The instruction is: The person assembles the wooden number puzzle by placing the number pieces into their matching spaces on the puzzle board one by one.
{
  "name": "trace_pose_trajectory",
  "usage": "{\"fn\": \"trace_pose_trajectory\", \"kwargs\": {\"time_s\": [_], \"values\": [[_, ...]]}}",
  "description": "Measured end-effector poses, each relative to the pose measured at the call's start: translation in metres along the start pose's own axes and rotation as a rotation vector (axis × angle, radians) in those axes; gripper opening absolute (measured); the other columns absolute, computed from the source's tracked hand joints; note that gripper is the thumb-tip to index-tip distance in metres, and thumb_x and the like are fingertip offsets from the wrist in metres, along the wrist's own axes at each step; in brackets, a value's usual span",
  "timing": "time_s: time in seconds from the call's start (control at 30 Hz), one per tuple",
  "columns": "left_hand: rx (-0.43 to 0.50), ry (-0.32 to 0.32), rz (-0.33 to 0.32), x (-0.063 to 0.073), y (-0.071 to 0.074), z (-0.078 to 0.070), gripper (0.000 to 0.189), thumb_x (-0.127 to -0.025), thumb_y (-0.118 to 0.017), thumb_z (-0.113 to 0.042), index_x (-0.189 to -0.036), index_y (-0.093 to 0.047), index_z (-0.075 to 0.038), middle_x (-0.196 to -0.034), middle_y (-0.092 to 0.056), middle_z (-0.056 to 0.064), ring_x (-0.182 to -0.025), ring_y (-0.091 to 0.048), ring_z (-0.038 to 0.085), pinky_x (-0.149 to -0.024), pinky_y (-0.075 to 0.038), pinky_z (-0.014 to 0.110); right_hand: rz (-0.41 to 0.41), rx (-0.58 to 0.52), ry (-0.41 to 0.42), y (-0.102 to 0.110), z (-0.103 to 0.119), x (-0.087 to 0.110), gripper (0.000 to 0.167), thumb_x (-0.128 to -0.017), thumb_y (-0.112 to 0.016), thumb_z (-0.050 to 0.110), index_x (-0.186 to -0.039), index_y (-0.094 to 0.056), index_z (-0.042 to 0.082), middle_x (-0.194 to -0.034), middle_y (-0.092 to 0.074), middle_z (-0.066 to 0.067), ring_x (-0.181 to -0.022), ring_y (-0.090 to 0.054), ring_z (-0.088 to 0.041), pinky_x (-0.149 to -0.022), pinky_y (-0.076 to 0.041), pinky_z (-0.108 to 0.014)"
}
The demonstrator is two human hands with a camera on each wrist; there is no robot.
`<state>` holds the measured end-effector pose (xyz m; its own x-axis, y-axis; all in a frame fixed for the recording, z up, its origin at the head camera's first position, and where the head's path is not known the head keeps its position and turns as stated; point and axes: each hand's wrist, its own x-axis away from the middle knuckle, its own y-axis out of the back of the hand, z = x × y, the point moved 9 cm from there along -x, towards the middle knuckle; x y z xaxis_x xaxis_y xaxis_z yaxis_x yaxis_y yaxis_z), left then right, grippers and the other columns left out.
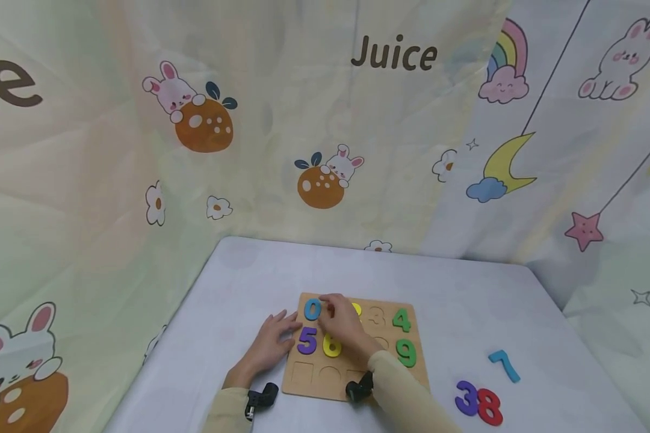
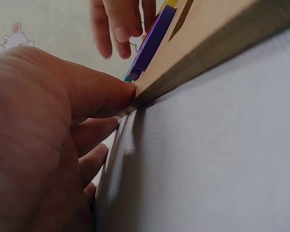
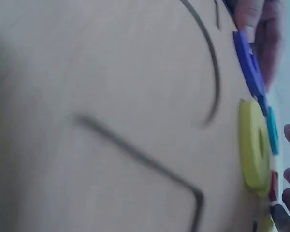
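The number board (image 1: 319,391) lay flat on a white table (image 1: 260,264), looking stiff, light and woodlike; judging by its thin slab edge, it would probably slide easily if nudged, so its edges seemed the best hold. Seated on it were a blue 0 (image 1: 312,309), a purple 5 (image 1: 307,341), a yellow 6 (image 1: 333,346), a green 4 (image 1: 401,320) and a green 9 (image 1: 405,353). These stood proud of the board, so their side walls offered a pinch; they looked rigid, light, perhaps slightly slick, and hardly fragile.

At the board's left edge, the left hand (image 1: 273,337) had its fingers extended, thumb touching the rim. Over the board's upper left part, the right hand (image 1: 342,319) hung beside the 0, fingers bent downward near a red piece (image 3: 274,181); whether it gripped anything, I could not tell.

Right of the board lay a blue 7 (image 1: 505,365), and nearer its lower right corner, a purple 3 (image 1: 467,398) beside a red 8 (image 1: 490,407). Beyond the board's far edge hung a printed cloth (image 1: 281,228).
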<state>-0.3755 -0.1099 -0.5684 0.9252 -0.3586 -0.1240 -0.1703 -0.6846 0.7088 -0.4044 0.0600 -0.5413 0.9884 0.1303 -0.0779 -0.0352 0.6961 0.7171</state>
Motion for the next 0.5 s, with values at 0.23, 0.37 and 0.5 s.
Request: {"fn": "trace_pose_trajectory", "kwargs": {"time_s": [0.23, 0.37, 0.5], "values": [[-0.054, -0.007, 0.004, 0.000, -0.001, -0.005, 0.045, -0.091, -0.063, -0.010, -0.135, -0.058, -0.007, -0.151, -0.044, 0.008, -0.146, -0.027, 0.032, -0.122, -0.009, 0.052, -0.040, -0.130, 0.033, 0.043, 0.010, 0.008, 0.036, -0.091, -0.068, 0.018, -0.126, -0.063, 0.013, -0.130, -0.060, -0.010, -0.116, -0.057, -0.036, -0.095, -0.052, -0.053], [-0.051, -0.010, -0.006, 0.001, 0.001, -0.007, 0.044, -0.089, -0.064, -0.008, -0.133, -0.059, -0.005, -0.150, -0.046, 0.008, -0.145, -0.027, 0.033, -0.121, -0.009, 0.054, -0.062, -0.119, 0.034, 0.061, 0.010, 0.012, 0.036, -0.091, -0.067, 0.021, -0.126, -0.063, 0.014, -0.129, -0.061, -0.007, -0.117, -0.057, -0.036, -0.096, -0.051, -0.053], [-0.050, -0.004, -0.005, 0.001, -0.001, -0.006, 0.043, -0.090, -0.064, -0.008, -0.133, -0.060, -0.005, -0.149, -0.046, 0.006, -0.145, -0.027, 0.032, -0.121, -0.009, 0.053, -0.072, -0.092, 0.038, 0.068, 0.003, 0.017, 0.034, -0.091, -0.067, 0.018, -0.124, -0.064, 0.012, -0.127, -0.063, -0.007, -0.115, -0.058, -0.034, -0.096, -0.052, -0.051]]}}
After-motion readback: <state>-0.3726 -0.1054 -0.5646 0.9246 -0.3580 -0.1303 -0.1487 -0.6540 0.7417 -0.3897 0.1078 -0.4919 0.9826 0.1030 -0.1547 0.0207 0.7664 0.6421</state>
